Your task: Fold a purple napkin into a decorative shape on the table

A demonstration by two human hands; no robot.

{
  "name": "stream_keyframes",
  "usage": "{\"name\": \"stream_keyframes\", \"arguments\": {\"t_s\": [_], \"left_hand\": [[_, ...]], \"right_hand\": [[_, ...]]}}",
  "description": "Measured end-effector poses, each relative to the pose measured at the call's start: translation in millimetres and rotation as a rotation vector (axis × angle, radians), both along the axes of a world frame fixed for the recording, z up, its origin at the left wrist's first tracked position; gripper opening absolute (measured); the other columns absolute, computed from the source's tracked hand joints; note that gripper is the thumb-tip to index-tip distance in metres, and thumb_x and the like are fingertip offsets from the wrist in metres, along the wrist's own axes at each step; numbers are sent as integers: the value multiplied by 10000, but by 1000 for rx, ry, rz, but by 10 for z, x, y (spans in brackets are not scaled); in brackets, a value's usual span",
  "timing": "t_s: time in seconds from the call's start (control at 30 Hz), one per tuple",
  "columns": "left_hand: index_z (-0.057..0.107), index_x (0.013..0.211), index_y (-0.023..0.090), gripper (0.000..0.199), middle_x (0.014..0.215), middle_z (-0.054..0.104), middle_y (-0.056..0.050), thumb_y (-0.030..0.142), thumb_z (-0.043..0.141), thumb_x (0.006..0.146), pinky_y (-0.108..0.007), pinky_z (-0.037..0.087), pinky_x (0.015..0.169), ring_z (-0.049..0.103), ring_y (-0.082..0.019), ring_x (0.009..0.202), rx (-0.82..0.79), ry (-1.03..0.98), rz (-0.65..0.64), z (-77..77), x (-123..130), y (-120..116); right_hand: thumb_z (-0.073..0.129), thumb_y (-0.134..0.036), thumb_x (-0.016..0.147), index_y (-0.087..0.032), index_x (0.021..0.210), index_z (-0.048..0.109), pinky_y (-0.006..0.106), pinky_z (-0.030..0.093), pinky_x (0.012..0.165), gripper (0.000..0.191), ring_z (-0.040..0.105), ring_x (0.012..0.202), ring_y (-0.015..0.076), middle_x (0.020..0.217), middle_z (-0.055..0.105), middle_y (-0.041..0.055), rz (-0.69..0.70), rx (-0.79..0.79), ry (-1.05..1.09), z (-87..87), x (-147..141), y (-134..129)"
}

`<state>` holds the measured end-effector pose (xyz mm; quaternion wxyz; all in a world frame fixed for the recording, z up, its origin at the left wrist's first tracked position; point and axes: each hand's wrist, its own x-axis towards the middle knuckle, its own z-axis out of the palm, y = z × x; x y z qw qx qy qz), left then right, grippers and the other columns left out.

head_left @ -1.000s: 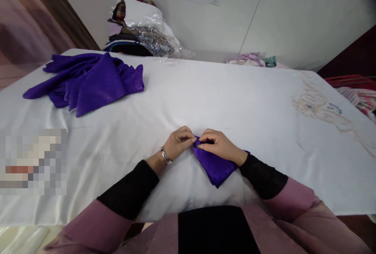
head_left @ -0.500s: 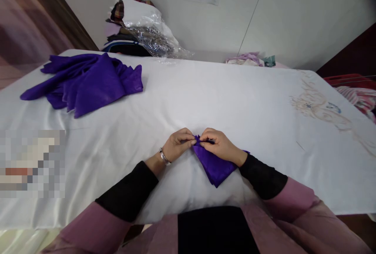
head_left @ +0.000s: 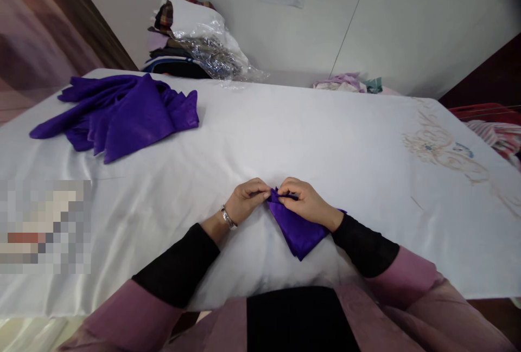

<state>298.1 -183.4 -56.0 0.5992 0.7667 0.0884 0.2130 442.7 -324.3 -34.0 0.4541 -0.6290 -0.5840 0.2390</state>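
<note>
A small folded piece of purple cloth (head_left: 299, 232) lies on the white-covered table in front of me, one corner pointing toward my body. My left hand (head_left: 248, 197), with a silver bracelet on its wrist, pinches the cloth's upper left tip between thumb and fingers. Just beside it, my right hand (head_left: 305, 200) grips the gathered top edge, its fingers curled and its palm over part of the cloth. Both hands nearly meet at that tip. The cloth's far right portion is hidden under my right hand and wrist.
A larger heap of purple cloth (head_left: 134, 119) lies at the table's back left. Behind the table stand stacked fabrics under clear plastic (head_left: 199, 32) and some lilac cloth (head_left: 344, 82). Embroidery (head_left: 443, 148) marks the white tablecloth (head_left: 285, 129) at right. A blurred-out patch covers the left edge.
My left fingertips have shifted very slightly at the cloth's tip, where a little more purple shows between my hands. Otherwise the arms and cloth are nearly still.
</note>
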Motion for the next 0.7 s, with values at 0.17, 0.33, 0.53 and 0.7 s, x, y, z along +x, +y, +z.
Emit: {"name": "stream_keyframes", "arguments": {"t_s": [0.17, 0.33, 0.53, 0.7], "left_hand": [[681, 760, 173, 140, 749, 593, -23, 312, 661, 768, -255, 455, 639, 549, -116, 683, -34, 4, 1, -28, 7, -8], [669, 729, 165, 122, 735, 588, -17, 285, 685, 746, -249, 452, 637, 552, -112, 676, -46, 21, 7, -41, 13, -19], [650, 693, 156, 118, 710, 583, -13, 259, 675, 746, -246, 439, 625, 543, -107, 655, -5, 42, 20, -23, 17, -33], [599, 647, 158, 109, 694, 563, -4, 204, 651, 732, -244, 430, 620, 527, -104, 648, 27, 39, 23, -5, 24, -59]], "right_hand": [[564, -147, 787, -214, 817, 629, 301, 440, 741, 98, 544, 782, 146, 824, 584, 15, 6, -30, 0, 6, -2, -4], [581, -172, 796, -208, 807, 629, 295, 438, 738, 61, 546, 778, 143, 812, 580, 13, 7, -25, 5, 19, -11, -4], [591, -151, 784, -203, 810, 630, 283, 434, 731, 70, 545, 776, 139, 809, 579, 10, 22, -17, 8, 20, -20, 0], [597, -159, 779, -210, 802, 627, 293, 439, 731, 64, 546, 771, 143, 802, 580, 9, 11, -29, 8, 28, -22, 6]]}}
